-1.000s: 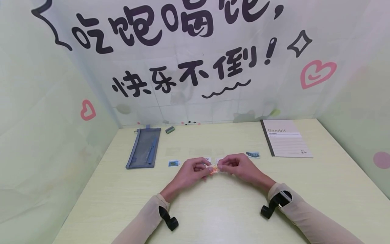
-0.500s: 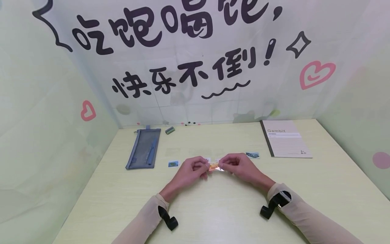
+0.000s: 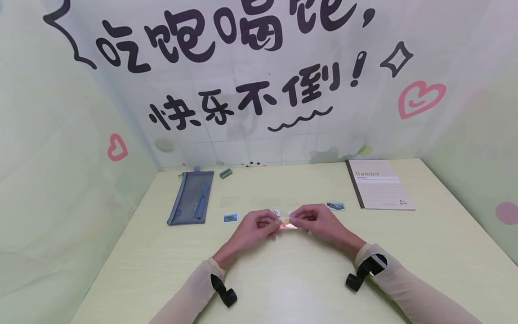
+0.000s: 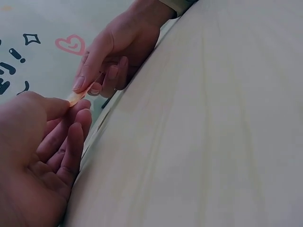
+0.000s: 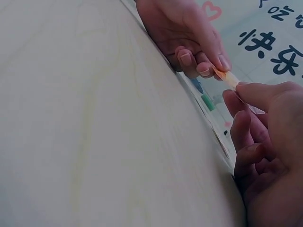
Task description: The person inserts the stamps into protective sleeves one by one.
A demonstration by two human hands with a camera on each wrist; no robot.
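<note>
Between both hands is a small, thin orange stamp (image 3: 288, 224), glossy where light strikes its right part in the head view. My left hand (image 3: 256, 227) pinches its left end between thumb and index finger, the other fingers loosely curled. At the opposite end, the thumb and index finger of my right hand (image 3: 319, 221) grip it. The right wrist view shows the stamp (image 5: 228, 78) edge-on, stretched between the two thumbs above the table. Just behind the hands lie two pale printed pieces, the left one (image 3: 276, 212) dotted black, both partly hidden by the fingers.
One blue stamp (image 3: 231, 218) lies left of the hands, another (image 3: 336, 206) to the right. A mesh pencil pouch (image 3: 188, 198) with a blue pen is at the left, near a small green cylinder (image 3: 226, 173). A notebook (image 3: 380, 184) lies at the back right.
The orange stamp has turned in the fingers, so its shiny face now catches the light and more of it shows. Both hands stay nearly in place, still gripping it.
</note>
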